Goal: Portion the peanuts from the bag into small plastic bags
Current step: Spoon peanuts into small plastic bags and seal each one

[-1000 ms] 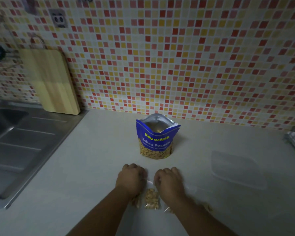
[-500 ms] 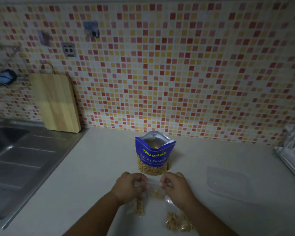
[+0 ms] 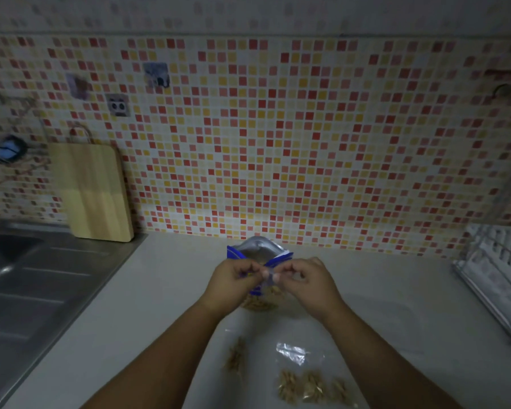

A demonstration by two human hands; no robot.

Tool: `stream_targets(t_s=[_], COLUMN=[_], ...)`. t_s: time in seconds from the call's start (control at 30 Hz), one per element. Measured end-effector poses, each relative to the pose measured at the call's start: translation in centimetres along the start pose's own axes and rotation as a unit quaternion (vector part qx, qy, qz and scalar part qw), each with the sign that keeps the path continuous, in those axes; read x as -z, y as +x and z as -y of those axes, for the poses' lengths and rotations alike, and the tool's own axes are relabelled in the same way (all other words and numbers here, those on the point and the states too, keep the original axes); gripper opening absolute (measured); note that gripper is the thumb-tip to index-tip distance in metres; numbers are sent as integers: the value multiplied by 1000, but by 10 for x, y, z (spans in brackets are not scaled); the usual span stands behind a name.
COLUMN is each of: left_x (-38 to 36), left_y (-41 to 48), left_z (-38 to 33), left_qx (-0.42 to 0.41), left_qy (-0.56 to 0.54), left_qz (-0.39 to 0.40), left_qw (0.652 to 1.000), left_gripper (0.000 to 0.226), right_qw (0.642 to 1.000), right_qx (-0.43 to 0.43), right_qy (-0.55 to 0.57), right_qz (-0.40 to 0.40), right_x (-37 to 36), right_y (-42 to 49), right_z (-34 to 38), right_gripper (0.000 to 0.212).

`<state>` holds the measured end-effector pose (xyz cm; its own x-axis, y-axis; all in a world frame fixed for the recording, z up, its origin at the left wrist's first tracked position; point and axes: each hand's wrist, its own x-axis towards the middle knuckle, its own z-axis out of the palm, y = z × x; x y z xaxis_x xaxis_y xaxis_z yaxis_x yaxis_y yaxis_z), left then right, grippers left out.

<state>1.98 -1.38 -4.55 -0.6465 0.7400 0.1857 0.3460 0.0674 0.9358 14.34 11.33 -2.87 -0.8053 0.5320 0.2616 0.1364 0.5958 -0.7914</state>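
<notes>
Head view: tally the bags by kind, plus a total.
Blue peanut bag: 1
Held small bag, pinched between left hand and right hand: 1
Filled small bags lying flat: 2 (the right heap is blurred and may be more than one)
Total: 4

Dim, underexposed; soft motion blur throughout; wide-angle bending at edges; faint glare on sink (image 3: 36, 278).
</notes>
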Motion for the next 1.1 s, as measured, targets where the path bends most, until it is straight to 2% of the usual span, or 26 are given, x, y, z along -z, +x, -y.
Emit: stream_targets(t_s=[0.23,0.3,0.43,0.5,0.7,0.8,0.9,1.1], left_x=[-7,-7,-11,-13,-13,-12,-12,-13], left_y=[2,3,2,2,4,3,2,0], left_z=[-23,-27,-36,-37,-37,-38,-38,-39], left_qx=[-34,-71,-109,-126,-156,-162,-154,-154], left_qy=[-28,-9,-13,-20,14,25,26,22], left_qz=[-36,-39,-71,-77,-117,-130,-137,-134], left_qw=[998,997,991,989,981,978,978,979], left_gripper=[9,10,14,19,34,28,14,19], right_qw=[994,992,991,989,988,986,986,986], right_qx=[73,92,94,99,90,100,102,86], right_qy=[-63,-64,-54,-53,-54,-53,-43,-45], right_qz=[-52,-66,-83,-94,-114,-124,-124,-133], right_x=[6,7,9,11,18,21,24,26], right_y=[8,10,12,11,8,6,2,1], right_z=[13,14,16,17,16,14,12,3], right_gripper=[3,9,34,37,4,3,15,21])
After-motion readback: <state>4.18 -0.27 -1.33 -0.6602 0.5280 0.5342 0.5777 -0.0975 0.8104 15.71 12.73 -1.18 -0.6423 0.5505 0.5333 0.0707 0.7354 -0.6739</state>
